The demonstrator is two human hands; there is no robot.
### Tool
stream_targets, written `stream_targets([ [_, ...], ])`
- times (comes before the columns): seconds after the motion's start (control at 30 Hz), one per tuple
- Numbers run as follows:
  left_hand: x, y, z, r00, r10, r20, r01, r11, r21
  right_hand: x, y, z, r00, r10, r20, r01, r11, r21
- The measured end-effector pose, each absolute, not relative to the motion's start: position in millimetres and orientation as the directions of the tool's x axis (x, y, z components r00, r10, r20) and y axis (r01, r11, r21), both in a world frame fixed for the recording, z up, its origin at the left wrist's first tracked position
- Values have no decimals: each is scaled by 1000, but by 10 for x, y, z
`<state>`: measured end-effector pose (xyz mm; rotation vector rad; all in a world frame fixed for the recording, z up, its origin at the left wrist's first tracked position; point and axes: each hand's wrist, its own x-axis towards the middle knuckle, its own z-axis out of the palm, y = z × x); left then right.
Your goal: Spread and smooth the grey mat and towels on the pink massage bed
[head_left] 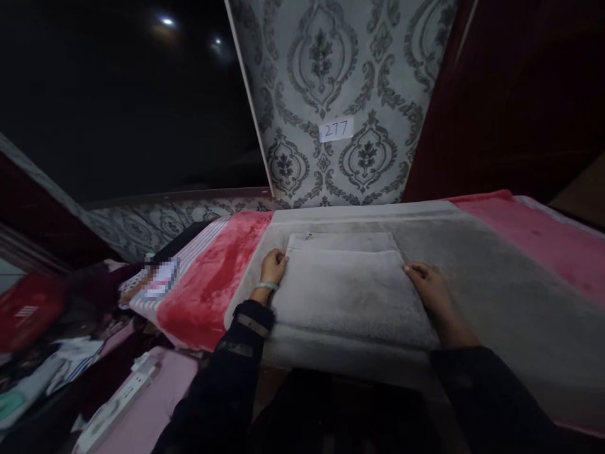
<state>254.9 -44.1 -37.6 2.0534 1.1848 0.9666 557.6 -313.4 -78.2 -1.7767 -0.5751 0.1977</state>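
Grey cloth: the folded grey cloth (347, 290) lies flat on a fuzzy blanket (472, 265), in front of the person. Its long way looks to run from left to right. One layer sits on top, and a thin strip of the layer under it peeks out at the far side.
Left hand: the left hand (273, 268) pinches the left edge of the cloth, near its far end. A pale band (268, 285) goes around the wrist.
Right hand: the right hand (428, 277) pinches the right edge, also near the far end.
Between the hands: the cloth reaches from one hand to the other. Both hands are at its edges, so neither is nearer.
Dark spot: a small mark (309, 236) shows by the far left corner. It is too small to tell what it is.
Blanket bands: red on the left, grey in the middle, pink on the right. What holds the blanket up is hidden.
Left side: a blurred packet (161, 279) lies past the red band, well away from the cloth. Lower down are a white power strip (120, 397) and a red bag (33, 309).
Wall: a paper with 277 (336, 130) is on the flowery wallpaper (321, 57), beside a big black screen (118, 107).
In the way: I see no thing on top of the cloth, only that mark.
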Motion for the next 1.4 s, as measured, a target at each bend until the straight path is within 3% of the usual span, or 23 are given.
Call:
stream_targets([
  [0.3,2499,-492,-402,419,844,335,278,-471,837,5521,-3141,-747,877,453,160,279,-209,-937],
  [0.5,2479,-633,-418,598,657,458,196,-675,712,5539,-3146,-755,875,453,169,300,-236,-924],
  [0.67,2413,-531,-469,550,768,328,126,-465,876,5574,-3161,-803,863,470,185,317,-220,-923],
  [0.73,2432,-495,-493,529,806,266,197,-421,885,5580,-3160,-815,868,466,173,304,-222,-926],
  [0.87,2499,-480,-539,441,847,297,394,-481,783,5582,-3152,-821,874,452,179,307,-227,-924],
  [1.03,2485,-501,-540,389,879,275,510,-454,731,5595,-3156,-834,873,456,174,314,-251,-916],
  [1.17,2461,-554,-487,371,900,229,683,-432,589,5592,-3166,-831,867,458,196,340,-255,-905],
  [1.27,2460,-587,-460,395,887,238,707,-459,539,5577,-3174,-811,861,468,199,347,-255,-902],
  [1.4,2461,-604,-458,417,863,285,651,-502,570,5574,-3175,-791,861,470,193,349,-270,-897],
])
